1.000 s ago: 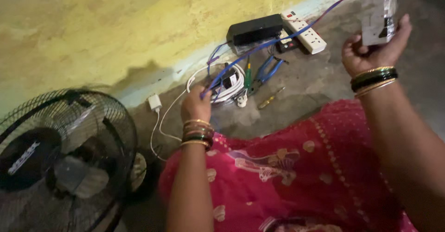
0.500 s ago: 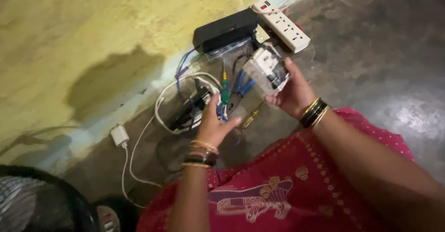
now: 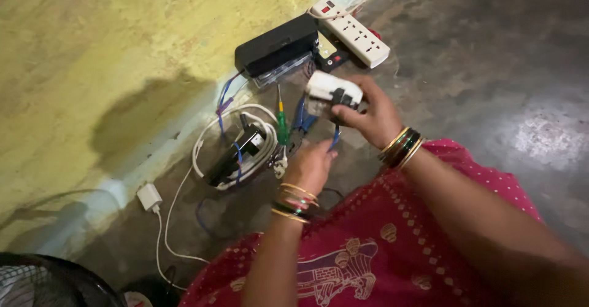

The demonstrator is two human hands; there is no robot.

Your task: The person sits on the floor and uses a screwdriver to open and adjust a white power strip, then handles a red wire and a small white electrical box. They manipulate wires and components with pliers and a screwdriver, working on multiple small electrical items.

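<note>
while right hand closed round white switch module above far floor clutter, left hand pinched green screwdriver upright; best kept module steady, tip aligned squarely.

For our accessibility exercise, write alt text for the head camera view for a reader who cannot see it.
Seen from above, a person's right hand holds a small white and black electrical part while the left hand holds a green-handled screwdriver upright. On the grey floor by a yellow wall lie a black box, a white power strip and coiled white cable.
</note>
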